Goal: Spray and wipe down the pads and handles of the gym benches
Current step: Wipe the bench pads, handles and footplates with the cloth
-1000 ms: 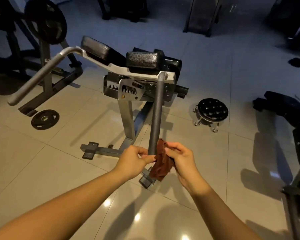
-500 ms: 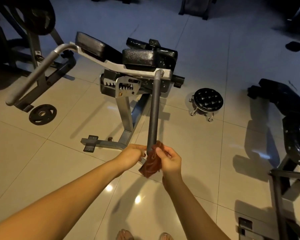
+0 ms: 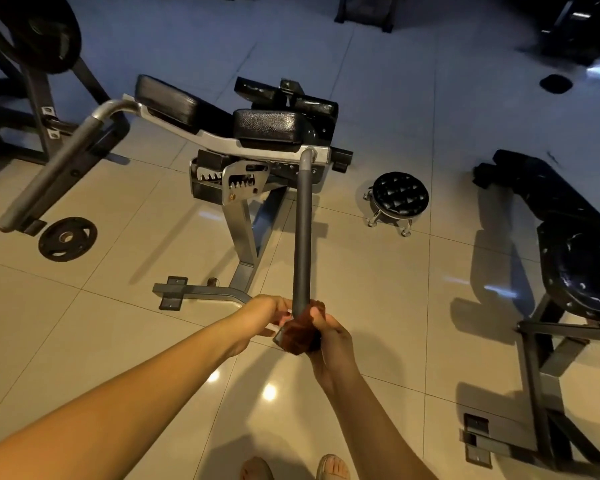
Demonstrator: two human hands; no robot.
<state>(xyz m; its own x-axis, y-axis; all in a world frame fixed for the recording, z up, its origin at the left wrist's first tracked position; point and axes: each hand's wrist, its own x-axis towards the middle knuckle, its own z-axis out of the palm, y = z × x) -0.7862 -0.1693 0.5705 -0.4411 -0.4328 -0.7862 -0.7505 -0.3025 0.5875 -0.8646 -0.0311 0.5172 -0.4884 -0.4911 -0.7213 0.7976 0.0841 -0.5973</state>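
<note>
Gleams beige across glossy floor tiles (image 3: 84, 341) with 2 bright light reflections (image 3: 269, 391), dims to blue farther off. Holds 1 loose weight plate (image 3: 67, 239), 1 small round black stool (image 3: 399, 195), 1 plate-loaded rack (image 3: 32, 32) at far left.

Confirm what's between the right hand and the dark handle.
A brown cloth, wrapped round the near end of the handle under the right hand; head view.
</note>
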